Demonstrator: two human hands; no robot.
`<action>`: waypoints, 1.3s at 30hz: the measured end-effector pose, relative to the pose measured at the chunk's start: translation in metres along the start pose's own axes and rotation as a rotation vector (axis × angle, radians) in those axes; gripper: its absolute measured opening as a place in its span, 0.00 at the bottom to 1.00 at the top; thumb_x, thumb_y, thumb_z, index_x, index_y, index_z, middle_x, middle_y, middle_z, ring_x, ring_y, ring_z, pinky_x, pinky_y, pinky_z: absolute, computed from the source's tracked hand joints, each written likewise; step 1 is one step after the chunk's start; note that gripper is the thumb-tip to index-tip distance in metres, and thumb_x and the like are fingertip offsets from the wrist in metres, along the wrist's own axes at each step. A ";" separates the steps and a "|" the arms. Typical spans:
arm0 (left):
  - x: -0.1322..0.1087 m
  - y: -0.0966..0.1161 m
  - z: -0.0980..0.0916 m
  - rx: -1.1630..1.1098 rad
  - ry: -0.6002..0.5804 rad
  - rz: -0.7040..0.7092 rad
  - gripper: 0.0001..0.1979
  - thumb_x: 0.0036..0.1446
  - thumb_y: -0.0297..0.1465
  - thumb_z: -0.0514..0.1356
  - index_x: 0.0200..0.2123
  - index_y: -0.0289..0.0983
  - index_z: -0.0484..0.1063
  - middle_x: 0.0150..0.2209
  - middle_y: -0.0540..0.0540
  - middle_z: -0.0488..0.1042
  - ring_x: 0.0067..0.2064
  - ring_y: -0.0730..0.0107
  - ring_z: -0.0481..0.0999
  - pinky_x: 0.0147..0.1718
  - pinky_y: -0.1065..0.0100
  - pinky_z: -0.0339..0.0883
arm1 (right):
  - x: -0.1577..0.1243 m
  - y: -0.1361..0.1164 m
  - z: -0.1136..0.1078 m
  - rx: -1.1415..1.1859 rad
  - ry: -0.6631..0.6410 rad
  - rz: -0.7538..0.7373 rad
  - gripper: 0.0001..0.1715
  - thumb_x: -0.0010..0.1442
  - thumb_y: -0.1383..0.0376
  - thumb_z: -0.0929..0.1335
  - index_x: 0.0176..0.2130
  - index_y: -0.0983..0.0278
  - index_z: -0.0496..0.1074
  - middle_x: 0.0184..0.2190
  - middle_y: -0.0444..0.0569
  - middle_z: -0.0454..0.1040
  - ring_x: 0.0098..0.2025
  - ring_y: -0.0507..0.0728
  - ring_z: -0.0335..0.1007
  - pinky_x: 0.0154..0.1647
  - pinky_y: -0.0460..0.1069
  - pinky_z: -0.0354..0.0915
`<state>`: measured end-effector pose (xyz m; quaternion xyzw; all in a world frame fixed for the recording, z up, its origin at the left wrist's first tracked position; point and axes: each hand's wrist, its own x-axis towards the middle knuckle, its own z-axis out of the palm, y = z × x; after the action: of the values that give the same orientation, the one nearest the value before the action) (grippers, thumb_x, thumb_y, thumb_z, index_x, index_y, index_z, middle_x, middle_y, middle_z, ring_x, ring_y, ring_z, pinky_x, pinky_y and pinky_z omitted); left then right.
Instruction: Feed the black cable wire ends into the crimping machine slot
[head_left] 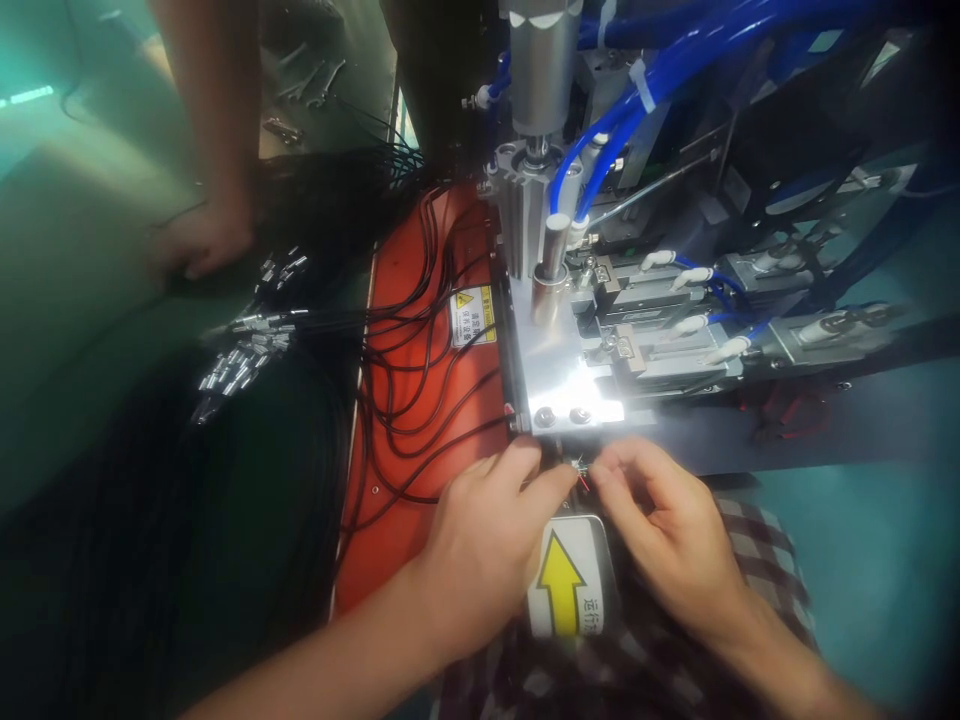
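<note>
My left hand (499, 520) is closed at the front edge of the metal machine (559, 375), its thumb and fingers pressed together beside a small tuft of thin wires (580, 468). Right of that tuft, my right hand (660, 520) has its thumb and index finger pinched together at the wire ends, one of which is red. What lies between the fingertips of either hand is too small to make out. Just below the hands sits a white label with a yellow arrow (561, 578).
Black cables (427, 370) run across the red plate (457, 400) into the machine. A bundle of cables with silvery ends (244, 355) lies at the left, near another person's hand (202, 240). Blue hoses (675, 60) and cylinders stand at the upper right.
</note>
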<state>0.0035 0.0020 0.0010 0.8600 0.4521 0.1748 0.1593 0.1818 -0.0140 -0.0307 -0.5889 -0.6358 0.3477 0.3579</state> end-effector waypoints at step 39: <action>0.000 0.000 0.001 -0.015 0.038 0.003 0.16 0.63 0.28 0.48 0.44 0.37 0.74 0.30 0.47 0.69 0.28 0.71 0.71 0.25 0.72 0.65 | 0.001 -0.007 0.003 0.166 0.076 0.124 0.07 0.58 0.67 0.67 0.27 0.63 0.69 0.21 0.41 0.63 0.23 0.50 0.59 0.23 0.45 0.59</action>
<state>0.0043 0.0020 0.0006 0.8561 0.4524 0.1948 0.1566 0.1752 -0.0139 -0.0259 -0.6082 -0.5530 0.3980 0.4072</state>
